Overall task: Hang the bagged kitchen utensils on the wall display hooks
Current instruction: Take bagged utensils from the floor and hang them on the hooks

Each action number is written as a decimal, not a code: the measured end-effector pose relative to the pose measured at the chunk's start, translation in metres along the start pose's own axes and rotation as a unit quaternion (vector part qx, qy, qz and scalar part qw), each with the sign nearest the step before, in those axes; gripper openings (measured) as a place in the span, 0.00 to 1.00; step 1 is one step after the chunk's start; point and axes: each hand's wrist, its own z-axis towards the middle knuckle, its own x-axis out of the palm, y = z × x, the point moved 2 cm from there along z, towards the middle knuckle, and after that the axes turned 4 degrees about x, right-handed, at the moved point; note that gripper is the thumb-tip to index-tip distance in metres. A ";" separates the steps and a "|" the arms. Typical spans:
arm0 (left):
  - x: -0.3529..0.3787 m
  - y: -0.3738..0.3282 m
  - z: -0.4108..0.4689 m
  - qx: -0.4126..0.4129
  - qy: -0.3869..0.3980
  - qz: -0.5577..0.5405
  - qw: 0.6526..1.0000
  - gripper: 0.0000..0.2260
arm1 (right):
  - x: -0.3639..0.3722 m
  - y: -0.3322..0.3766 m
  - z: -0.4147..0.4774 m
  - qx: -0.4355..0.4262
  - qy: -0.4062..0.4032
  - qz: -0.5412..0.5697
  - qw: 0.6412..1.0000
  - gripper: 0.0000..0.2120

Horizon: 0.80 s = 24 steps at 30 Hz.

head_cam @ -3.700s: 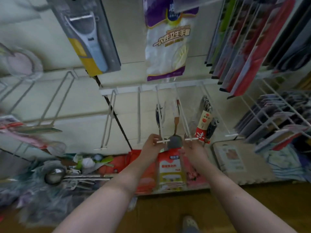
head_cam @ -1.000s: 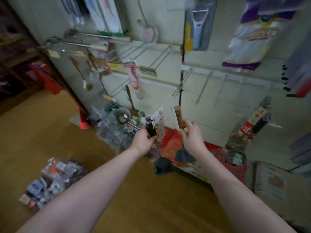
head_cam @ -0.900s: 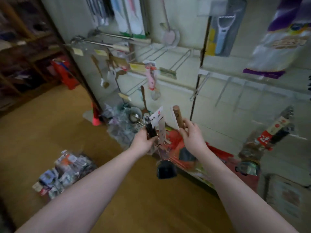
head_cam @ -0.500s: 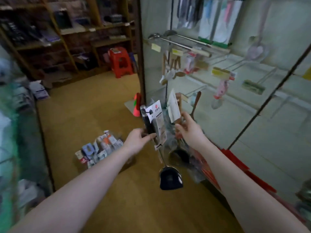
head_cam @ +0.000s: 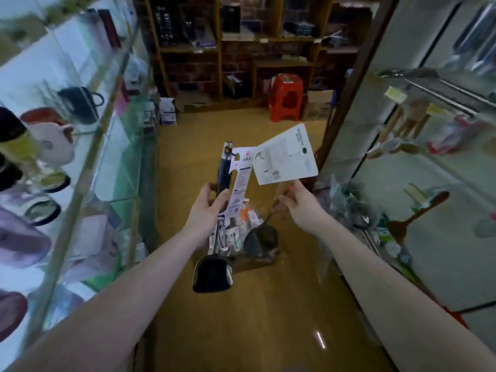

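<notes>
Aisle layout: glass shelving (head_cam: pixel 107 122) on the person's left, mugs (head_cam: pixel 51 138) on it. Wall display (head_cam: pixel 375 84) on the right, rail (head_cam: pixel 440 88) up top, spoon (head_cam: pixel 414 218) hanging lower. Left hand (head_cam: pixel 206 208) holds a spatula (head_cam: pixel 224 170). Right hand (head_cam: pixel 298 205) holds a second utensil (head_cam: pixel 259 241) just beside it, both heads down. Packet pile (head_cam: pixel 233 234) on the floor (head_cam: pixel 255 318) beyond the hands. Stool (head_cam: pixel 285 99) at the far end, in front of the shelves (head_cam: pixel 241 44).

Light: dim, soft indoor.
Glare: small white glint on floor (head_cam: pixel 320 339) at 5 o'clock.
Blur: glass shelves (head_cam: pixel 92 146) at 9 o'clock smeared.
Distortion: edges bow outward.
</notes>
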 end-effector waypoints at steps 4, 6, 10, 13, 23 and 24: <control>-0.036 0.030 0.021 -0.055 -0.079 -0.039 0.995 0.25 | 0.034 0.013 0.040 -0.009 0.039 0.018 0.999 0.21; -0.046 0.050 0.038 -0.092 -0.102 -0.070 0.988 0.35 | 0.047 0.014 0.063 -0.021 0.053 0.003 0.998 0.22; -0.054 0.067 0.066 -0.148 -0.139 -0.107 0.973 0.22 | 0.071 0.003 0.115 0.009 0.070 0.009 0.997 0.19; -0.057 0.077 0.103 -0.166 -0.158 -0.090 0.969 0.27 | 0.089 -0.007 0.162 0.002 0.065 0.015 0.998 0.02; -0.055 0.119 0.221 -0.212 -0.178 -0.017 0.961 0.21 | 0.124 -0.034 0.280 0.073 0.121 0.049 0.989 0.06; -0.055 0.125 0.231 -0.215 -0.172 -0.015 0.961 0.21 | 0.126 -0.036 0.288 0.078 0.125 0.045 0.988 0.08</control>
